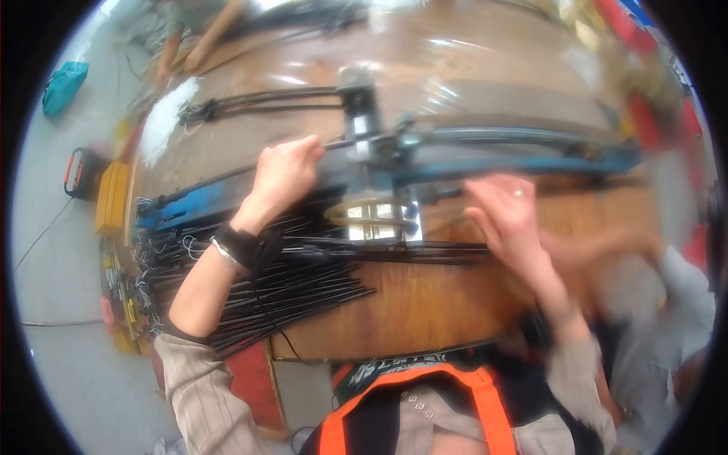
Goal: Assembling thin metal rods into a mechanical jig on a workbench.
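Note:
My left hand (pixel 284 173) is closed around a thin black rod (pixel 336 145), left of a metal clamping fixture (pixel 362 125) on a long blue rail (pixel 516 164). The rod runs from the fist toward the fixture. To the fixture's right, my right hand (pixel 504 208) hovers near the rail's front edge, thumb apart from bent fingers and nothing visible in it; motion blurs it. Between my hands, a curved yellowish piece (pixel 371 211) sits over a bright plate. A bundle of black rods (pixel 303 292) lies under and beside my left forearm.
A wooden table (pixel 425 299) carries the rail. Another person's arm (pixel 607 250) reaches in at right, and another person's hands (pixel 193 61) work at far left. A yellow box (pixel 112 197) stands by the left edge. More dark rods (pixel 265 98) lie beyond the rail.

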`<action>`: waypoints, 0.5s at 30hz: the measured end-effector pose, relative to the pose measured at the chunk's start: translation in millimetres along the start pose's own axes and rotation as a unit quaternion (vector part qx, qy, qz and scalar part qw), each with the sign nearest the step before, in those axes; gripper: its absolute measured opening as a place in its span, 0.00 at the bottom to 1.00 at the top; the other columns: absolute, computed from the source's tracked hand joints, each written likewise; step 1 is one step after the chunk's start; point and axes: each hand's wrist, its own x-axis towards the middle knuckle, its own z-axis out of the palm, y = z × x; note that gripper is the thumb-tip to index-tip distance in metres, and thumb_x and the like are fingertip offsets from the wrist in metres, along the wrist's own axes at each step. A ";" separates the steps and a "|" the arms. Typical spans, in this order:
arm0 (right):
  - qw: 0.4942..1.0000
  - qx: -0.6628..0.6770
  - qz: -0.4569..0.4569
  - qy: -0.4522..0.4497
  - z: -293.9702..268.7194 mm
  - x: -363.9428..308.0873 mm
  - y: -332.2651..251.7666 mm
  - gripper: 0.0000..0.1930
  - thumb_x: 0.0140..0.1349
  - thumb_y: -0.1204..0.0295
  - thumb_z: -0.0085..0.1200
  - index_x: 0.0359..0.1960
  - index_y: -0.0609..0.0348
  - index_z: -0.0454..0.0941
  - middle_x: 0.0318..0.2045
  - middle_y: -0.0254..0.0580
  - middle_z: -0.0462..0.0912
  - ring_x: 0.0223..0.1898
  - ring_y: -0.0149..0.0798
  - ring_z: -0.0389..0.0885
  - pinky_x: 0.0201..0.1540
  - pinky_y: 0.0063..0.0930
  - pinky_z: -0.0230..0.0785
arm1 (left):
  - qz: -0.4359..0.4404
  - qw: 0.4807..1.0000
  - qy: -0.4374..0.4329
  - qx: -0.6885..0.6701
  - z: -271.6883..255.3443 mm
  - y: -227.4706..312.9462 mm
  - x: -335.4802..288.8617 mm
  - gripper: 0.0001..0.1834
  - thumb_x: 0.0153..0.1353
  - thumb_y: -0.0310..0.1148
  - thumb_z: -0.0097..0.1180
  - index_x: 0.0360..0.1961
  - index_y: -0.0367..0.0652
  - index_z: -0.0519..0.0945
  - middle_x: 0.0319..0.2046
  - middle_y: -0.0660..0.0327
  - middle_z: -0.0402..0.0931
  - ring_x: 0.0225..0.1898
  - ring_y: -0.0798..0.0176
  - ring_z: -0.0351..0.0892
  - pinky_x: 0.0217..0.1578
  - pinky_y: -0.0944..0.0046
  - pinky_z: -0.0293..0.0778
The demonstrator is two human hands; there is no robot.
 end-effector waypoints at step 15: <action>0.989 0.088 0.004 -0.115 7.0 3.3 -4.1 0.14 0.52 0.78 0.63 0.41 0.61 0.78 0.31 0.48 0.79 0.32 0.51 0.78 0.36 0.41 0.73 | 0.160 0.976 0.137 0.053 11.4 -21.9 -0.9 0.03 0.62 0.31 0.55 0.33 0.45 0.76 0.27 0.54 0.79 0.30 0.48 0.80 0.30 0.51 0.73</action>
